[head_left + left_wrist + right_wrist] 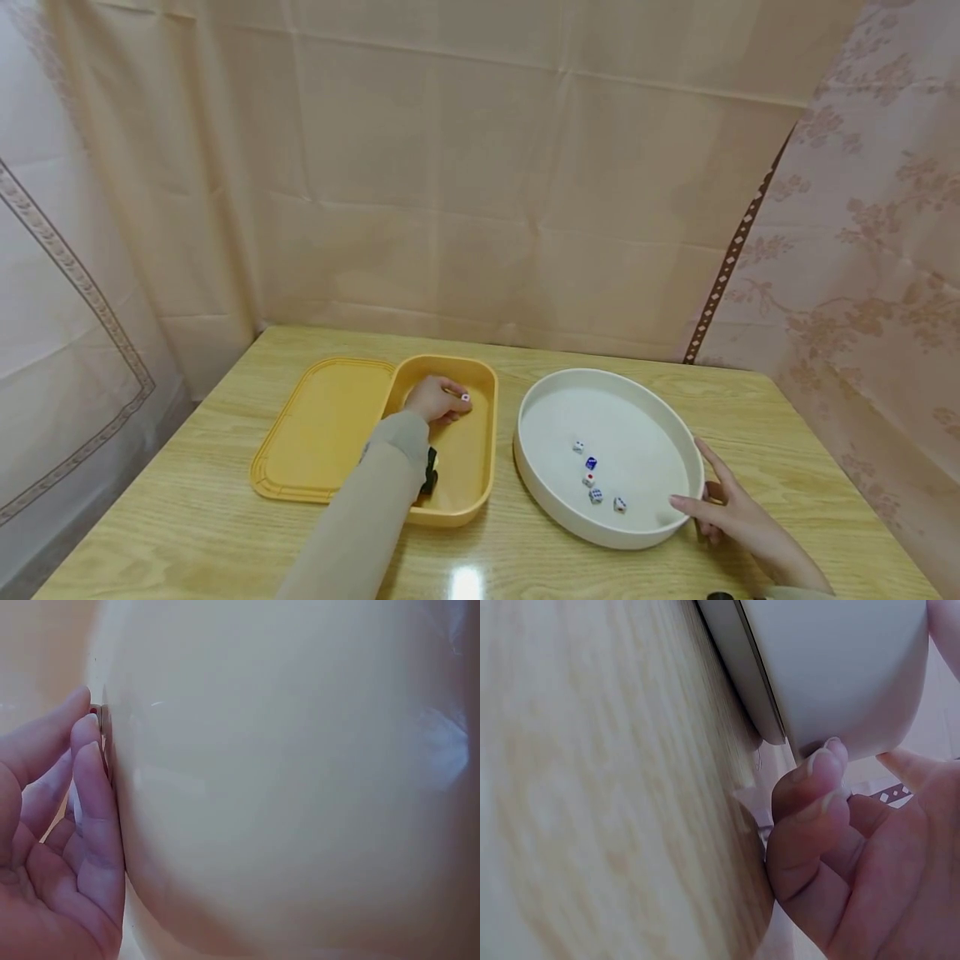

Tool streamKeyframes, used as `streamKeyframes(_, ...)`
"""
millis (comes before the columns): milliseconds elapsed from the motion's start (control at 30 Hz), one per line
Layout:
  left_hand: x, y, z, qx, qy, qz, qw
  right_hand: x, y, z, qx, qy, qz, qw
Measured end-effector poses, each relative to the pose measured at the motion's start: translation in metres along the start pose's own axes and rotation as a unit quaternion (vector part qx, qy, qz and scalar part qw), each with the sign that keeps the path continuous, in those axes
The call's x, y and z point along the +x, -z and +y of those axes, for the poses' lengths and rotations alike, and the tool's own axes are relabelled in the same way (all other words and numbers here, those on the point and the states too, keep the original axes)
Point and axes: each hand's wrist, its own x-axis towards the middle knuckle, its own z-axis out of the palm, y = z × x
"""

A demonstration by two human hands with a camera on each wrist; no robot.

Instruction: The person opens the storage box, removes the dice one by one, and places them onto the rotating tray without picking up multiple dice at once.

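My left hand reaches into the yellow rectangular box and pinches a small white die between its fingertips. In the left wrist view the die shows only as a sliver between thumb and fingers, close by the box's pale inner surface. At the right, my right hand grips the side of the round white tray, thumb over the rim. Its other fingers are curled against the tray's outer wall in the right wrist view. Several dice, white and one blue, lie on the tray floor.
A flat yellow lid lies left of the box on the wooden table. Beneath the left wrist, a dark object shows at the box's left side. A beige curtain hangs behind the table, with patterned cloth at both sides.
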Motion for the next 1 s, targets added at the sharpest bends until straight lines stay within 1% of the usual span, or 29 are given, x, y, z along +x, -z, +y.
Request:
streamKeyframes(167,-0.0022,0.0009,0.0022,0.006,-0.003,0.002,1.0,-0.0014,-0.0003,-0.0022,-0.001,0.003,0.003,1.0)
streamKeyframes(333,0.0004,0.0011,0.003,0.004,0.002,0.005,1.0,-0.001,0.0003,-0.0039,-0.003,0.003,0.005,1.0)
streamKeyframes(567,0.0002,0.0024,0.0031,0.011,0.005,0.009,0.9999,-0.0007,0.0004,-0.007,0.003,-0.01,0.002,1.0)
streamKeyframes(833,-0.0003,-0.0004,0.005,-0.01,0.013,0.009,0.9998,-0.0013,0.0002,-0.0037,0.002,-0.002,0.003,1.0)
streamKeyframes(1000,-0.0024,-0.0015,0.0058,-0.01,0.018,0.012,0.9997,-0.0019,-0.0003,-0.0037,0.002,0.001,0.003,1.0)
